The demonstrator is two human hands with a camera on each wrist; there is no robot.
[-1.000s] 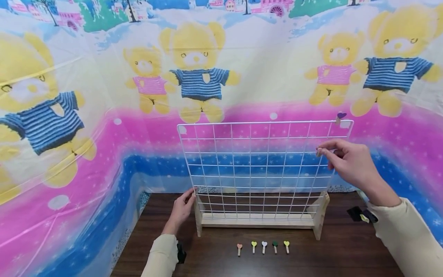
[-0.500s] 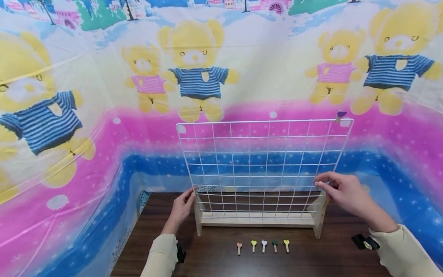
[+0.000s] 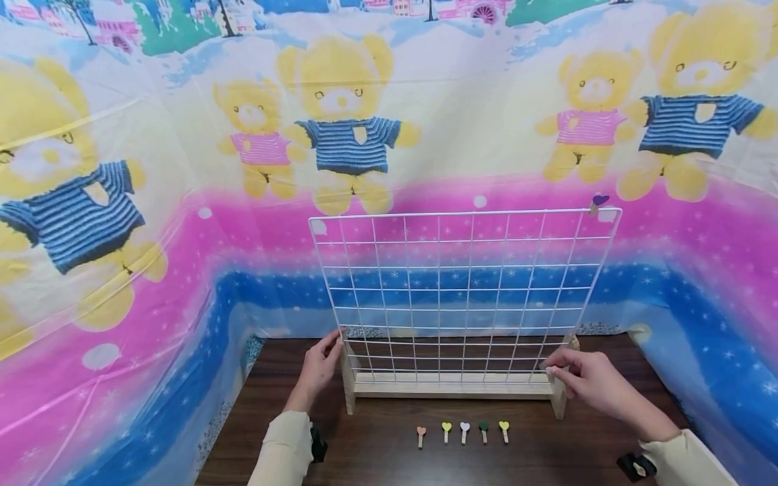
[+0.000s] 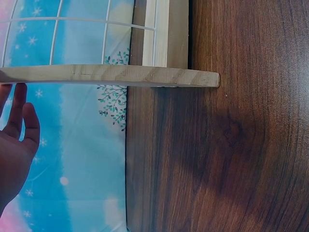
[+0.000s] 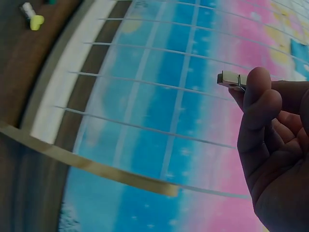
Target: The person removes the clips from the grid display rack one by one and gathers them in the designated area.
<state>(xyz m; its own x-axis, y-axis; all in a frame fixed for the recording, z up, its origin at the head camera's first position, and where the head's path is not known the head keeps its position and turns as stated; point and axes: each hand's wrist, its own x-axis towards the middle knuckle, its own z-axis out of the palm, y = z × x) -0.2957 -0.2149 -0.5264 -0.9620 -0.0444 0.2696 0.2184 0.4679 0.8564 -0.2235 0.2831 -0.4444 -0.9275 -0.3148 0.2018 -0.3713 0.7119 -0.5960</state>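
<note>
A white wire grid [image 3: 468, 290] stands upright in a wooden stand [image 3: 452, 390]. My left hand [image 3: 320, 364] is at the stand's left side, fingertips touching the outer face of its wooden upright [image 4: 145, 75]. In the right wrist view, my right hand [image 5: 275, 145] pinches a small wooden clothespin [image 5: 227, 79] between thumb and fingers. Seen from the head, that right hand is by the grid's lower right corner, in front of the right upright; its fingers largely hide the clothespin there. A clothespin with a purple heart [image 3: 600, 200] sits on the grid's top bar, near the right corner.
Several heart-topped clothespins lie in a row on the dark wooden table [image 3: 377, 452] before the stand, among them an orange one [image 3: 421, 435], a white one [image 3: 464, 432] and a green one [image 3: 483, 432]. A printed bear cloth [image 3: 462, 135] hangs behind and at both sides.
My right hand has come down along the grid's right side, from its upper part to the lower right corner. The left hand has stayed at the left upright.
</note>
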